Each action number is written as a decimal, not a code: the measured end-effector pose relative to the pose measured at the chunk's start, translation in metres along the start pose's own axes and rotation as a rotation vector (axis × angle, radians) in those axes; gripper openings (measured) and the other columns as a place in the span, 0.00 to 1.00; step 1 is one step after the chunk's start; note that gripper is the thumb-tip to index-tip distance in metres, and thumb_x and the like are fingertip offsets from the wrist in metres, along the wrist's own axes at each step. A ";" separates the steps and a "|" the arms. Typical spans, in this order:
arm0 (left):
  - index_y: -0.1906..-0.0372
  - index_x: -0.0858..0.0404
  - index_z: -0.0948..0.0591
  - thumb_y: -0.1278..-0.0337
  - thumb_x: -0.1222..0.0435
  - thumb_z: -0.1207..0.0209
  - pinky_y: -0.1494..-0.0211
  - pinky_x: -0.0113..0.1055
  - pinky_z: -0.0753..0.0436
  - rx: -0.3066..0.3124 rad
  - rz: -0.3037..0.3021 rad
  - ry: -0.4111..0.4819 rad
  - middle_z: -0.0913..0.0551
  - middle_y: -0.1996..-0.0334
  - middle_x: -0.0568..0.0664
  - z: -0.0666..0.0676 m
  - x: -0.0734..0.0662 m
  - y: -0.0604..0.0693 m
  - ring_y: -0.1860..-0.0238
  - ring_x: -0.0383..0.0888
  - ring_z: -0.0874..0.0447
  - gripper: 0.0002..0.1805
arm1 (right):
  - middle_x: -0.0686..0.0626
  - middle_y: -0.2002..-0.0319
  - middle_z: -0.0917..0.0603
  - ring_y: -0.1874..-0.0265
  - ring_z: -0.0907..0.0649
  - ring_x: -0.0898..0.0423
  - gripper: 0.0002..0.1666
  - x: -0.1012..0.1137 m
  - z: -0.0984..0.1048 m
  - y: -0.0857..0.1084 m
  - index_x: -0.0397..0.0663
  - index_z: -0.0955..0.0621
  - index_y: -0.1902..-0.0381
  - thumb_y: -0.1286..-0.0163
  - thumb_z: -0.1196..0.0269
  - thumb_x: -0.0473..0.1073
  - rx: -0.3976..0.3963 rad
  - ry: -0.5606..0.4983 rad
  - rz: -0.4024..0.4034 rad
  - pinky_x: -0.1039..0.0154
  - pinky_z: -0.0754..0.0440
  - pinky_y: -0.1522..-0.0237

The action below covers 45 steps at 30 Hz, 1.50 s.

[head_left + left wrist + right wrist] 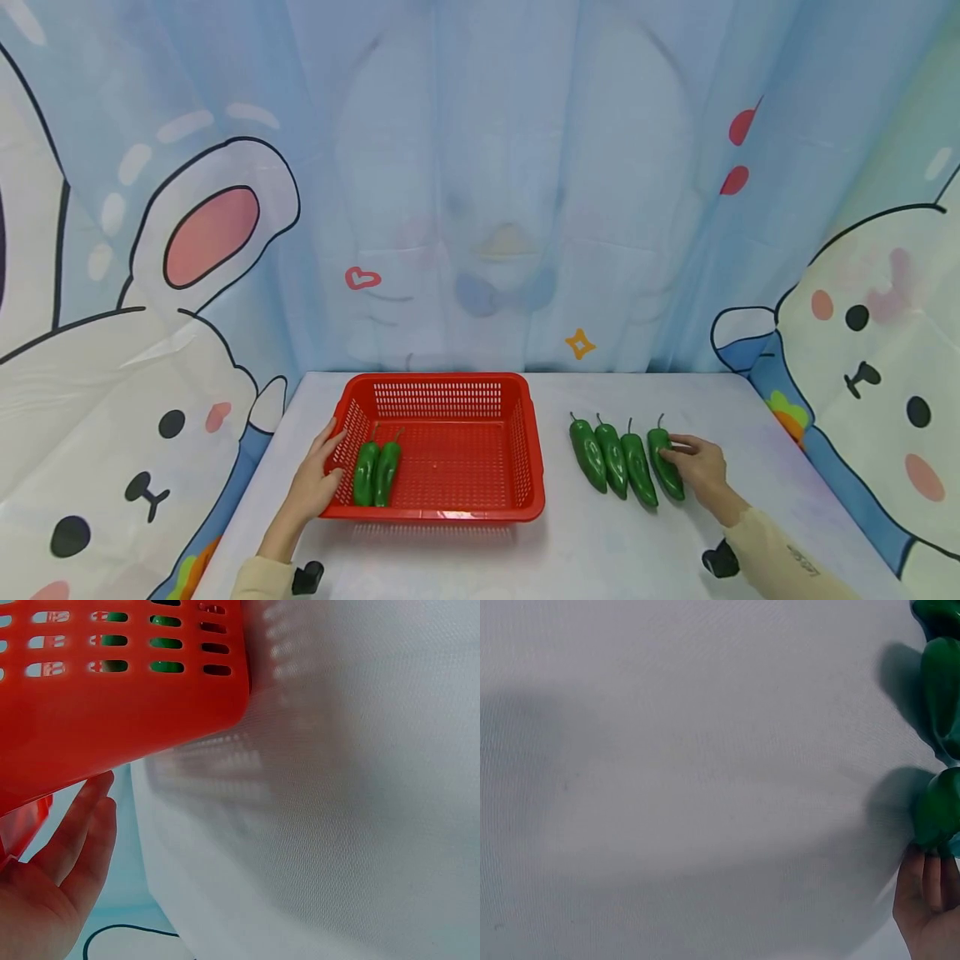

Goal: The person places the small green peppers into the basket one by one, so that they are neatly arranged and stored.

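A red plastic basket (pixel 450 510) with slotted walls stands on the left half of the table. Two green chili peppers (pixel 387 472) lie side by side at its left end. My left hand (pixel 317 475) rests against the basket's left side, its fingers fairly straight along the rim; in the left wrist view these fingers (pixel 91 832) reach beside the red wall. To the right, several green chili peppers (pixel 615 460) lie in a slanted row. My right hand (pixel 699 467) pinches the rightmost green chili pepper (pixel 664 463) between thumb and fingers; its lower end shows in the right wrist view.
The white table (pixel 555 550) runs back to a blue curtain (pixel 480 167) printed with cartoon animals. Small black printed shapes (pixel 720 560) show near both sleeves. Bare tabletop lies between the basket and the row of peppers.
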<state>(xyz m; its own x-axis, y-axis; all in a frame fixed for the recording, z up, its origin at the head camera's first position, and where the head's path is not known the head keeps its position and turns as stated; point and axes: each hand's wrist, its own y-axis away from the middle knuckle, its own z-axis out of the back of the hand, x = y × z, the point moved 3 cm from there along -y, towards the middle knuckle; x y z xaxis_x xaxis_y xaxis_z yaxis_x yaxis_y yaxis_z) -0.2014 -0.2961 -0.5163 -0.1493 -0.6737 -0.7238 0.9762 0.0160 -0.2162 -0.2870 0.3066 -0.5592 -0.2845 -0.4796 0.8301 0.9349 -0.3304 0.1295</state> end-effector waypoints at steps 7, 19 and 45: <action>0.29 0.72 0.34 0.46 0.79 0.50 0.33 0.63 0.37 0.003 0.008 -0.001 0.48 0.23 0.61 -0.001 0.001 -0.001 0.26 0.63 0.48 0.34 | 0.25 0.43 0.25 0.61 0.17 0.50 0.31 -0.002 0.012 -0.010 0.29 0.27 0.37 0.35 0.36 0.39 0.004 -0.060 -0.011 0.56 0.16 0.68; 0.29 0.72 0.34 0.46 0.79 0.50 0.33 0.63 0.37 0.010 0.019 0.002 0.48 0.23 0.61 0.000 0.001 0.001 0.25 0.63 0.49 0.34 | 0.52 0.63 0.16 0.70 0.19 0.68 0.37 0.025 0.036 -0.002 0.28 0.35 0.31 0.30 0.38 0.43 0.119 -0.256 -0.071 0.59 0.15 0.62; 0.30 0.74 0.35 0.47 0.80 0.50 0.32 0.63 0.39 -0.002 0.002 0.025 0.48 0.23 0.62 0.000 -0.002 0.000 0.25 0.64 0.49 0.34 | 0.54 0.56 0.19 0.47 0.20 0.52 0.35 0.104 -0.010 0.019 0.37 0.37 0.26 0.26 0.42 0.44 0.273 -0.414 -0.096 0.63 0.20 0.58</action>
<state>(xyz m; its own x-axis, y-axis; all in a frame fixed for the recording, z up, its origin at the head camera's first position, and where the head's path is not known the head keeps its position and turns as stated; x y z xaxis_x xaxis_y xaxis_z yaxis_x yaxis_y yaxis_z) -0.2013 -0.2953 -0.5148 -0.1511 -0.6546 -0.7407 0.9763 0.0187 -0.2157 -0.3012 0.2421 -0.4762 -0.3159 -0.0769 0.9457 0.9457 -0.1064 0.3072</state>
